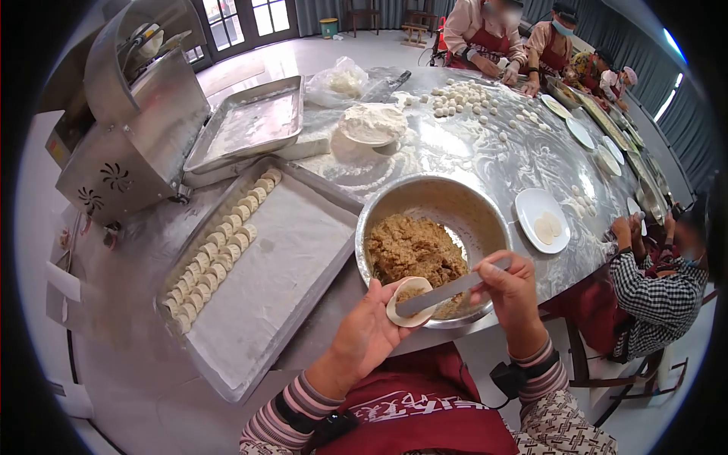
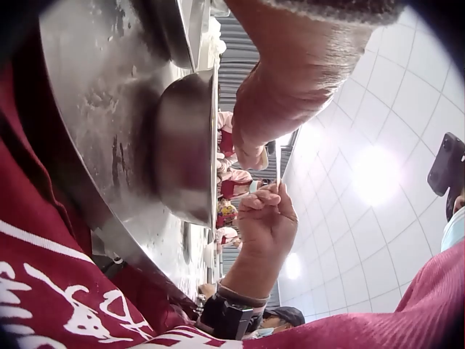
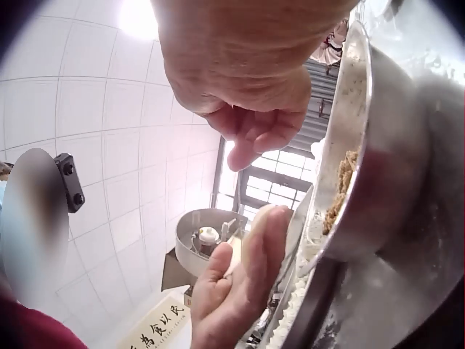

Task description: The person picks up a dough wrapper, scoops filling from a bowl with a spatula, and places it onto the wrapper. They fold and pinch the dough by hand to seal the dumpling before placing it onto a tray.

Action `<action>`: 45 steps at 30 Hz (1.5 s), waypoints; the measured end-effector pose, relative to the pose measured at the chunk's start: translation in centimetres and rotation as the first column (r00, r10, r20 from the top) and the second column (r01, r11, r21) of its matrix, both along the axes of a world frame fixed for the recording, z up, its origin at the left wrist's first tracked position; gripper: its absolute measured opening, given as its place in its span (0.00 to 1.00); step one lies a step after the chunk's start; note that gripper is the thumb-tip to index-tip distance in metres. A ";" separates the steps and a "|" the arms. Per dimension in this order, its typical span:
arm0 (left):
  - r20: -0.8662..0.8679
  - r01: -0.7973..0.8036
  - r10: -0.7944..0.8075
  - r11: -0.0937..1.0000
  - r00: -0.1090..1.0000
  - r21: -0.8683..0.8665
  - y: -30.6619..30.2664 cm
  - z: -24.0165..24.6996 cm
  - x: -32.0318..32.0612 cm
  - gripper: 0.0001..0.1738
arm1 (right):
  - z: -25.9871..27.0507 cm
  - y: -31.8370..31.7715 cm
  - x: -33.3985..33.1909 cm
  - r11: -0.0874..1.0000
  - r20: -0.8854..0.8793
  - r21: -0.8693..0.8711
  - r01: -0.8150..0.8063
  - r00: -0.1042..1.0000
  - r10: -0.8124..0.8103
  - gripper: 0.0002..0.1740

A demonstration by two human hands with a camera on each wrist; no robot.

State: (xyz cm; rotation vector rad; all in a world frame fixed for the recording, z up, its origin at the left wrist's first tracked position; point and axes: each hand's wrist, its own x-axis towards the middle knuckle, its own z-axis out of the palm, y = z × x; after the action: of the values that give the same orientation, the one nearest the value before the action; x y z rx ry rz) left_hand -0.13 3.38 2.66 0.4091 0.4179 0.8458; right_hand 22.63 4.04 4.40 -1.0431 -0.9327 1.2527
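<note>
My left hand [image 1: 358, 334] holds a round dumpling wrapper [image 1: 402, 316] at the near rim of a steel bowl [image 1: 497, 201], its thumb along the wrapper's edge. Some brown filling [image 1: 410, 294] lies on the wrapper. Pinched in my right hand [image 1: 514, 292] is a flat metal spatula [image 1: 453, 290], its tip resting over the wrapper. More filling [image 1: 413, 246] is heaped at the bowl's left side. In the right wrist view the wrapper [image 3: 256, 236] stands edge-on between the left hand's thumb and fingers; the left wrist view catches the spatula [image 2: 278, 156] side-on.
To the left lies a metal tray [image 1: 292, 303] with rows of dumplings [image 1: 216, 254]. Beyond are another tray [image 1: 254, 121], a flour bowl [image 1: 371, 125] and scattered dough pieces [image 1: 462, 97]. A plate with wrappers [image 1: 542, 220] stands right of the bowl. Other people work around the table.
</note>
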 end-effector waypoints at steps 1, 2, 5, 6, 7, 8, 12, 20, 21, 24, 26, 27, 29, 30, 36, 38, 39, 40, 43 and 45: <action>-0.002 -0.001 0.001 1.000 1.000 -0.001 -0.1 0.0 -0.1 0.41 | -0.5 0.0 -0.3 1.000 0.015 -0.001 -0.019 1.000 0.019 0.06; -0.007 -0.002 0.002 1.000 1.000 0.003 -0.1 -0.1 -0.1 0.42 | -0.7 0.2 0.0 1.000 0.014 -0.002 -0.020 1.000 0.020 0.06; 0.006 -0.012 0.012 1.000 1.000 0.006 -0.2 -0.1 -0.4 0.41 | -1.3 1.0 1.4 1.000 -0.036 -0.002 0.019 0.999 -0.019 0.05; 0.024 -0.016 0.016 1.000 1.000 0.001 -0.2 -0.1 -0.5 0.41 | -1.1 0.9 1.3 1.000 -0.034 -0.003 0.019 0.999 -0.019 0.05; 0.026 -0.015 0.015 1.000 1.000 -0.001 -0.1 -0.2 -0.6 0.41 | -0.8 0.7 1.1 1.000 -0.046 -0.011 0.004 0.999 -0.005 0.06; 0.038 -0.004 0.004 1.000 0.999 0.000 -0.1 -0.2 -0.6 0.41 | -0.7 0.5 1.0 1.000 -0.057 -0.021 -0.008 0.998 0.006 0.06; -0.002 -0.004 0.004 1.000 1.000 0.009 -0.1 -0.3 -0.5 0.43 | -1.7 0.7 0.9 0.998 -0.023 -0.045 -0.036 0.999 0.035 0.06; -0.043 -0.097 0.097 0.995 0.994 0.017 -0.2 -0.5 -1.2 0.41 | -1.7 0.0 3.9 0.947 -0.087 0.091 0.307 0.950 -0.299 0.06; -0.074 -0.122 0.124 0.992 0.989 0.035 -0.3 -0.6 -1.3 0.41 | -1.8 -0.6 3.4 0.926 0.109 0.182 0.332 0.929 -0.354 0.05; -0.126 -0.132 0.146 0.985 0.981 0.112 -0.4 -0.7 -1.6 0.40 | -2.3 -1.6 1.6 0.909 0.441 0.327 0.259 0.809 -0.389 0.03; -0.119 -0.121 0.135 0.985 0.984 0.122 -0.5 -0.7 -1.5 0.40 | -4.8 -0.8 1.1 0.851 0.651 0.507 0.137 0.586 -0.482 0.05; -0.092 -0.110 0.120 0.988 0.989 0.104 -0.6 -0.7 -1.2 0.40 | -5.2 -0.8 0.9 0.850 0.649 0.509 0.138 0.587 -0.484 0.05; -0.066 -0.102 0.109 0.990 0.992 0.097 -0.7 -0.3 -1.1 0.40 | -5.5 -0.8 0.5 0.956 0.749 0.254 0.146 0.596 -0.289 0.09; -0.051 -0.091 0.095 0.992 0.994 0.083 -0.8 -0.1 -1.1 0.41 | -5.0 -0.6 0.4 0.955 0.748 0.261 0.140 0.597 -0.291 0.09; -0.011 -0.055 0.056 0.997 0.998 0.048 -1.3 0.3 -1.1 0.41 | -0.2 -2.6 -1.5 0.753 0.762 0.644 -0.138 0.203 -0.615 0.17; 0.000 -0.038 0.038 0.999 0.999 0.038 -1.4 0.2 -0.9 0.40 | -0.3 -3.2 -2.7 0.605 0.739 0.673 -0.425 0.390 -0.549 0.16; 0.019 -0.025 0.024 0.999 1.000 0.039 -1.5 0.2 -0.9 0.40 | 0.0 -3.4 -3.6 0.563 0.741 0.671 -0.483 0.395 -0.544 0.14; 0.038 -0.013 0.011 0.999 0.999 0.041 -1.6 0.1 -0.9 0.39 | -0.3 -3.3 -3.9 0.560 0.741 0.671 -0.486 0.395 -0.543 0.14; 0.047 0.013 -0.015 0.999 0.999 0.049 -1.9 0.0 -1.3 0.37 | -1.3 -2.7 -4.7 0.460 0.719 0.692 -0.556 0.480 -0.502 0.12; 0.017 0.003 -0.004 0.997 1.000 0.073 -2.1 -0.3 -1.4 0.33 | -1.1 -2.5 -5.0 0.471 0.730 0.683 -0.559 0.496 -0.470 0.10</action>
State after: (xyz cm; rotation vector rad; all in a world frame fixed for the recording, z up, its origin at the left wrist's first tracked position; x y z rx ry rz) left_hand -1.52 1.29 2.38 0.4695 0.3711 0.8621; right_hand 17.59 1.51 3.34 -0.6650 -2.1659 -0.0927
